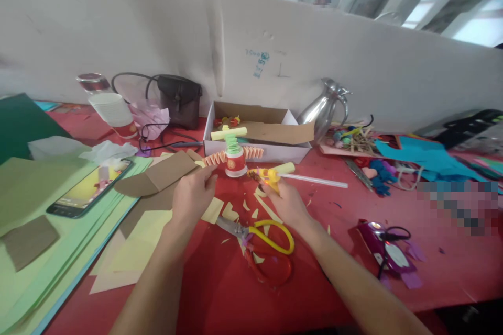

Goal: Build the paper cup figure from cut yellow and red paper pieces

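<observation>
A small figure stands in front of the white box, made of a red-and-white paper cup point(236, 163), a pleated green paper strip point(232, 142), a yellow paper roll point(229, 133) on top and pleated orange paper strips point(253, 153) at the sides. My left hand point(195, 191) is closed beside the left orange strip; what its fingers hold is hidden. In my right hand point(286, 201) is a yellow glue gun point(271, 175), nozzle towards the cup, with a clear glue stick point(314, 180) sticking out behind. Another yellow paper roll point(286, 168) lies just behind the gun.
Scissors point(251, 233) with yellow and red handles lie among paper scraps nearer me. Left are a phone point(90, 188), brown card point(171, 170) and coloured sheets. A white box point(259, 153), metal jug point(324, 110) and black bag point(179, 99) stand behind; a purple device point(385, 248) lies right.
</observation>
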`<action>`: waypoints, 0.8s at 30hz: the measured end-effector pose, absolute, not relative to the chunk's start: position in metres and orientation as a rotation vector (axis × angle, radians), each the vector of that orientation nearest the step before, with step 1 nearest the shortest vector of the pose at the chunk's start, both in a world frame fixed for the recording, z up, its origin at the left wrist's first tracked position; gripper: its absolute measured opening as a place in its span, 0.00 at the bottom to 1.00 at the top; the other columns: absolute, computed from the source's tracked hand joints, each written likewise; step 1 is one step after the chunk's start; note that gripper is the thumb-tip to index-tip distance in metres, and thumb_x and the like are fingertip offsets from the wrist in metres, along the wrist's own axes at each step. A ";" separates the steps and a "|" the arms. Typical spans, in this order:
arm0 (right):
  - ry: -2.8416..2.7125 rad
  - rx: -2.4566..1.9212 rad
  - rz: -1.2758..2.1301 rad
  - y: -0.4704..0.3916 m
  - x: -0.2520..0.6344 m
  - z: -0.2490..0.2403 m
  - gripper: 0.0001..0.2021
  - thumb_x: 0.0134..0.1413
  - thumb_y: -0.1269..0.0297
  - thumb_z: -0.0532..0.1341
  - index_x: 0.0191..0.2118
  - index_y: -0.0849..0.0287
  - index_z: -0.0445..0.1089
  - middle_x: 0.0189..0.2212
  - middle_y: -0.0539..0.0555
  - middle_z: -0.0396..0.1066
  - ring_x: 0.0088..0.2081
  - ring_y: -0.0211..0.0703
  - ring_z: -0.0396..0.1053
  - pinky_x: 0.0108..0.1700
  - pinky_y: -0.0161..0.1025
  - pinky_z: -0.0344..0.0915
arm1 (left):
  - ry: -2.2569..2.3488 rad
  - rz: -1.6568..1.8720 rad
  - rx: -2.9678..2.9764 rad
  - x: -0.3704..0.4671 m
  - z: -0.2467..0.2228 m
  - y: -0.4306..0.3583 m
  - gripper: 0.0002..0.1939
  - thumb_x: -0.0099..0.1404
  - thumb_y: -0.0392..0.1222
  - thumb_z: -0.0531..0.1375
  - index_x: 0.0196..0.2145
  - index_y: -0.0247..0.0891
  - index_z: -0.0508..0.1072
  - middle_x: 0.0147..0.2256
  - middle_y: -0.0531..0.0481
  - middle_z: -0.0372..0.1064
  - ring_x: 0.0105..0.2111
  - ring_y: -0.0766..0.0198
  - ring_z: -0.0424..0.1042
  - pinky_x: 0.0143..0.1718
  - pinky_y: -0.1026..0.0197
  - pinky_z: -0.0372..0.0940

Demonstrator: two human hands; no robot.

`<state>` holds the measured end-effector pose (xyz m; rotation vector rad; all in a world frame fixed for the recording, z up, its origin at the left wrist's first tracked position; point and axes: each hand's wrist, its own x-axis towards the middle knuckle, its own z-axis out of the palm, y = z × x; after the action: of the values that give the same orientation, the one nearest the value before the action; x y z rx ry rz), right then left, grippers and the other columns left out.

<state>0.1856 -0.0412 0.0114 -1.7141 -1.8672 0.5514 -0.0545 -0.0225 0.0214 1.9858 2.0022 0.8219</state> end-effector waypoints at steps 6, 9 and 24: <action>-1.895 -1.624 0.491 -0.041 0.179 0.017 0.16 0.66 0.53 0.51 0.44 0.58 0.69 0.38 0.57 0.77 0.40 0.51 0.73 0.40 0.40 0.63 | 1.926 0.940 1.885 -0.055 0.017 -0.019 0.21 0.63 0.48 0.55 0.49 0.39 0.78 0.28 0.50 0.75 0.28 0.62 0.71 0.33 0.63 0.62; -2.011 -1.615 0.414 -0.040 0.177 0.014 0.16 0.66 0.54 0.51 0.47 0.58 0.69 0.41 0.58 0.76 0.42 0.52 0.73 0.40 0.41 0.63 | 1.933 0.930 1.872 -0.056 0.016 -0.019 0.20 0.63 0.46 0.55 0.48 0.40 0.78 0.30 0.49 0.77 0.31 0.61 0.73 0.36 0.63 0.63; -2.304 -1.716 0.097 -0.045 0.159 0.024 0.12 0.67 0.55 0.52 0.43 0.58 0.65 0.37 0.56 0.75 0.34 0.48 0.72 0.29 0.39 0.54 | 1.923 0.950 1.825 -0.056 0.021 -0.021 0.20 0.62 0.45 0.56 0.48 0.40 0.79 0.28 0.51 0.76 0.28 0.62 0.72 0.33 0.64 0.62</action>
<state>0.1594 -0.0452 0.0243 -1.7164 -2.3045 0.0968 -0.0557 -0.0207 0.0210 1.8247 1.9226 0.9498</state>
